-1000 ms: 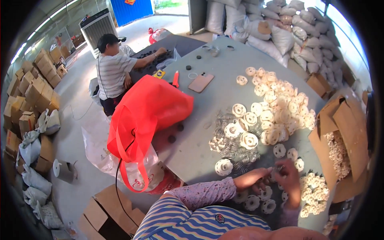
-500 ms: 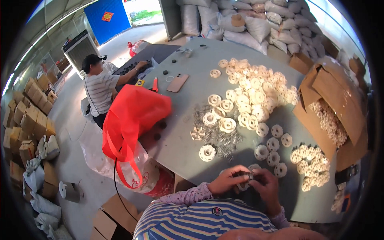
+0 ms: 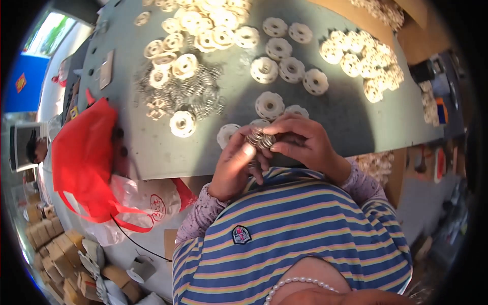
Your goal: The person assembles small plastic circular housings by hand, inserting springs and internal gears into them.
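Observation:
Close to my body, at the table's near edge, both hands meet around a small cluster of coiled metal springs (image 3: 261,138). My left hand (image 3: 231,165) is closed on the springs from below, and more coils show between its lower fingers. The thumb and fingers of my right hand (image 3: 305,140) pinch the cluster from the other side. Just beyond the hands lie cream-coloured plastic wheels, one of them a scalloped wheel (image 3: 269,105) with a round centre hole. Another wheel (image 3: 228,135) sits partly behind my left hand. A loose pile of springs (image 3: 203,86) lies farther left.
A heap of cream wheels (image 3: 213,23) covers the far table, with smaller cream parts (image 3: 363,61) at the right. A red bag (image 3: 84,147) hangs at the table's left edge. A phone (image 3: 106,69) lies far left. Cardboard boxes (image 3: 63,251) stand on the floor.
The view has tilted down and turned, so the hands and near table look larger. The cluster of springs between my hands now shows clearly. The co-worker is mostly out of view.

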A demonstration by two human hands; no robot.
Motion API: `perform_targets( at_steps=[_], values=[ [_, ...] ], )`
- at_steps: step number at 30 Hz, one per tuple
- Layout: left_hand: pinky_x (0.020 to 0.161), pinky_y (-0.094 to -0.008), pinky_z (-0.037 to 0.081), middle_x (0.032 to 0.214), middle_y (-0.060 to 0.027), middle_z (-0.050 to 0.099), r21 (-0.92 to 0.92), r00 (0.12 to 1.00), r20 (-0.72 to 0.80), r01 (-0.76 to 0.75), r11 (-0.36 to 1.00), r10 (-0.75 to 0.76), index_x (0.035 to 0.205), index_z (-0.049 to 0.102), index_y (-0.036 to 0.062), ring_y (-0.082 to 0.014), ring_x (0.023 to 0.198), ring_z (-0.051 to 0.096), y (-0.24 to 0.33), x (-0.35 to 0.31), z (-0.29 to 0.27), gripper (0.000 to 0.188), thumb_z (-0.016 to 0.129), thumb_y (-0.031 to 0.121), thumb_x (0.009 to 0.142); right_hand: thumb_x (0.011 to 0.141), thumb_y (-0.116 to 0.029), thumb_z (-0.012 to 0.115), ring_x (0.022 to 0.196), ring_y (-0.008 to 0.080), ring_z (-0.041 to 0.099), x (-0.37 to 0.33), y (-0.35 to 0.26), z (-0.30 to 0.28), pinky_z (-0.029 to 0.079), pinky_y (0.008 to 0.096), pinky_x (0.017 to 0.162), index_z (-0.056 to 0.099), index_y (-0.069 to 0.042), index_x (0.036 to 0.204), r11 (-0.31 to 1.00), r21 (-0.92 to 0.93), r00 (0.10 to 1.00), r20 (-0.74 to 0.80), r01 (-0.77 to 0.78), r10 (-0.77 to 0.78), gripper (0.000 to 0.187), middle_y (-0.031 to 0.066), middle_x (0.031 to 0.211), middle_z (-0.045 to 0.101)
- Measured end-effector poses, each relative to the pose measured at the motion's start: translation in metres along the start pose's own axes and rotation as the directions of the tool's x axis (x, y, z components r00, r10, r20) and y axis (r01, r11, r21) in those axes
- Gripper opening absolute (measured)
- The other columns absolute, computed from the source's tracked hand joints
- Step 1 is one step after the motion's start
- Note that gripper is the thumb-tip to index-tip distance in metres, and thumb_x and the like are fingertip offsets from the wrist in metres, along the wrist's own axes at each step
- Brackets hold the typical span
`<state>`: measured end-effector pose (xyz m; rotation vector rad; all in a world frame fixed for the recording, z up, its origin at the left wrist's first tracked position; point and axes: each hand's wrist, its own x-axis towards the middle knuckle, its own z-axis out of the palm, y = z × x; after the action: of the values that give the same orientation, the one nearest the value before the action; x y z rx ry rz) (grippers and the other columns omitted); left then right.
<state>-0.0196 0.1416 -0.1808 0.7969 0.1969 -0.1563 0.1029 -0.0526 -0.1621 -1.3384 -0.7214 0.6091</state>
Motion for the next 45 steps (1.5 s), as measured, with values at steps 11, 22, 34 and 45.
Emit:
perform_targets(
  at_steps=[11,22,34,45],
  values=[
    [0.048,-0.0225,0.04,0.1,-0.0102,0.071,-0.034,0.984,-0.02,0.174,0.984,-0.175,0.125,0.063,0.0009,-0.0103,0.062,0.056,-0.018,-0.015,-0.015,0.033,0.054,0.029,0.111,0.085,-0.006,0.089,0.093,0.023,0.074,-0.03,-0.003,-0.037,0.06,0.034,0.082,0.078,-0.005,0.116,0.837,-0.526,0.988,0.048,0.151,-0.149,0.033,0.011,0.111,0.074],
    [0.055,-0.0201,0.045,0.099,-0.0048,0.067,0.105,0.967,0.019,0.249,0.963,-0.252,0.139,0.057,0.0039,-0.0071,0.07,0.058,-0.013,0.0,-0.017,0.036,0.066,0.011,0.106,0.085,-0.008,0.089,0.094,0.021,0.072,-0.001,0.01,-0.026,0.058,0.0319,0.083,0.078,-0.004,0.112,0.954,-0.26,0.968,0.235,0.151,-0.089,0.03,0.0105,0.105,0.073],
    [0.079,-0.0287,0.055,0.102,-0.0053,0.07,0.618,0.964,-0.143,-0.091,0.781,0.226,0.115,0.069,0.0016,-0.0143,0.09,0.066,-0.028,-0.001,-0.052,0.028,0.076,-0.003,0.089,0.095,-0.021,0.085,0.09,0.0062,0.066,0.001,0.036,0.0,0.055,0.0264,0.076,0.07,-0.005,0.113,0.98,0.113,0.984,0.077,-0.166,0.158,0.028,0.0009,0.099,0.073],
    [0.092,-0.0289,0.055,0.106,-0.0079,0.073,0.611,0.899,0.019,-0.357,0.706,0.438,0.117,0.066,0.0001,-0.0126,0.095,0.067,-0.037,0.019,-0.058,0.021,0.072,-0.002,0.097,0.104,-0.019,0.072,0.09,0.0219,0.068,0.002,0.037,0.006,0.052,0.0377,0.081,0.065,-0.001,0.104,0.963,-0.211,0.986,0.055,0.168,-0.16,0.019,0.0117,0.095,0.068]
  ],
)
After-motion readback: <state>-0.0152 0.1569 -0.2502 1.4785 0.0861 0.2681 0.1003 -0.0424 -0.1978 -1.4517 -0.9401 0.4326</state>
